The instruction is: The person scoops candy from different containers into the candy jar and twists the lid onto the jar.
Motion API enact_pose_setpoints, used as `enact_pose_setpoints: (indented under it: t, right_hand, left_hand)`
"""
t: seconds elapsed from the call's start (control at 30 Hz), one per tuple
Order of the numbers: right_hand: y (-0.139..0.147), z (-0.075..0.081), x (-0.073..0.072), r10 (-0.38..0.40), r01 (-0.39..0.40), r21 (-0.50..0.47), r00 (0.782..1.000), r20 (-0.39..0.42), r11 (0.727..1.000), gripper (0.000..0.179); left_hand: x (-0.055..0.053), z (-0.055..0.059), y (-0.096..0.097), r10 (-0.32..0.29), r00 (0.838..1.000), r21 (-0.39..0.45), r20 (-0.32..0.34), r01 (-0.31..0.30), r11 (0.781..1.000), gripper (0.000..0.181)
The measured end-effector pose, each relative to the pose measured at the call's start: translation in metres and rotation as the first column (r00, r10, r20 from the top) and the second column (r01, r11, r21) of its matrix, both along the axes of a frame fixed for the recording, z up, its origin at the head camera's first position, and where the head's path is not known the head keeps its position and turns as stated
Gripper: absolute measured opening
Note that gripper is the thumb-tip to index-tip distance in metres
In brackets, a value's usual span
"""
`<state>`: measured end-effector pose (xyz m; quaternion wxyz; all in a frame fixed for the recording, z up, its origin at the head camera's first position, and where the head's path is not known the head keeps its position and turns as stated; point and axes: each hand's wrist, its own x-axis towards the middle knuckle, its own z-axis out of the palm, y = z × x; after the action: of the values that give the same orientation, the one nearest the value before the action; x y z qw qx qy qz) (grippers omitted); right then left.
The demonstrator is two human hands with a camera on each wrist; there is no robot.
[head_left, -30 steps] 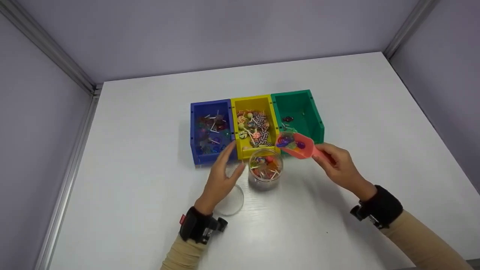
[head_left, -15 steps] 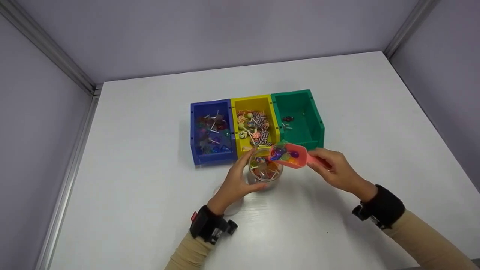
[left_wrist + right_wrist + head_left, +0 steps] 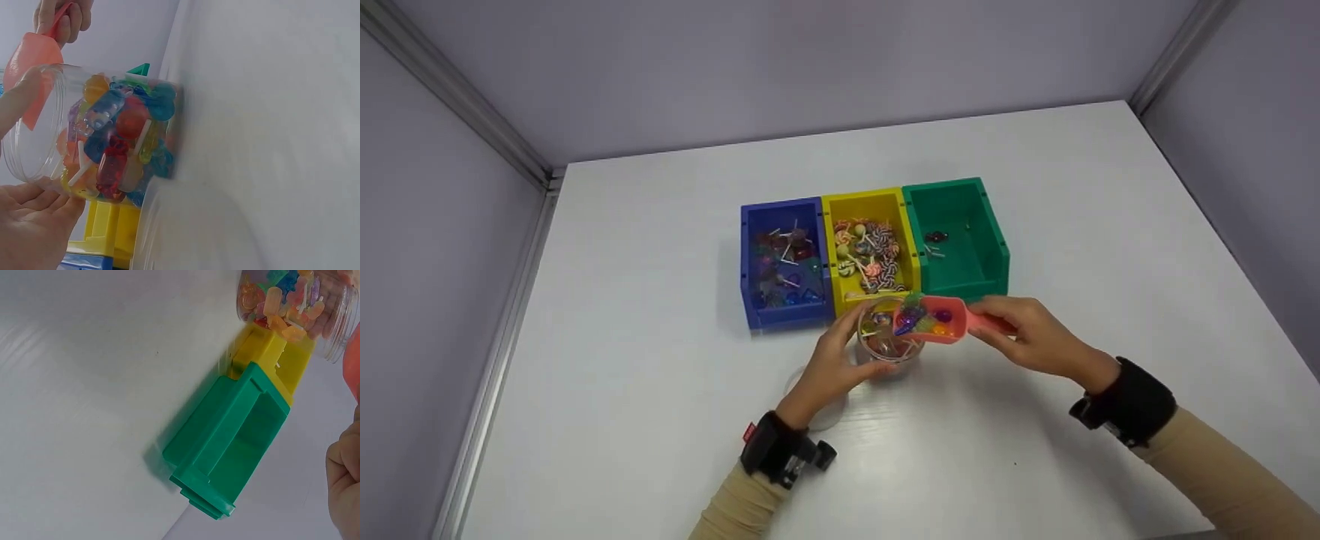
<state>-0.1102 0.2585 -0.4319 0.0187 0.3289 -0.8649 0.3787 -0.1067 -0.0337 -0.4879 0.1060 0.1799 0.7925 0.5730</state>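
My left hand (image 3: 826, 373) holds a clear jar (image 3: 898, 370) near its open mouth, the thumb on the near side and the fingers round the far side. Colourful candies (image 3: 121, 132) and white sticks fill much of the jar, seen through its wall in the left wrist view. My right hand (image 3: 1030, 334) grips a pink scoop (image 3: 957, 318) by its handle. Purple, green and orange candies (image 3: 919, 319) lie in the scoop, whose front is over the jar's mouth. Behind my left wrist, a clear round lid (image 3: 194, 225) lies partly hidden on the table.
Three bins stand side by side behind the jar: blue (image 3: 787, 319), yellow (image 3: 866, 204) and green (image 3: 960, 286). Lollipops and candies lie in the blue and yellow ones; the green holds only a few pieces. The white table (image 3: 645, 375) meets walls at back and sides.
My left hand has moved right and taken hold of the jar. The scoop in my right hand has moved left and nearer me, from the green bin's front edge to over the jar.
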Motion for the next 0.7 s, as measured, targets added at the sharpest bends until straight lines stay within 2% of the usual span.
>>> enact_pose_setpoints:
  t: [0.27,0.5,0.7]
  right_hand:
    - [-0.005,0.018,-0.005,0.001,-0.007,0.181,0.999,0.033,0.983,0.019]
    - [-0.014,0.044,-0.011,0.014,-0.047,0.344,0.995,0.098,0.938,0.019]
    - [-0.021,0.061,-0.015,0.031,-0.076,0.420,0.993,0.112,0.904,0.018]
  left_hand:
    - [0.001,0.002,0.000,-0.005,1.000,0.006,0.002,0.005,1.000,0.091]
    - [0.001,0.000,0.000,0.002,1.000,0.001,-0.010,-0.002,1.000,0.091]
    - [0.002,0.000,0.000,0.000,1.000,-0.001,-0.012,0.000,1.000,0.090]
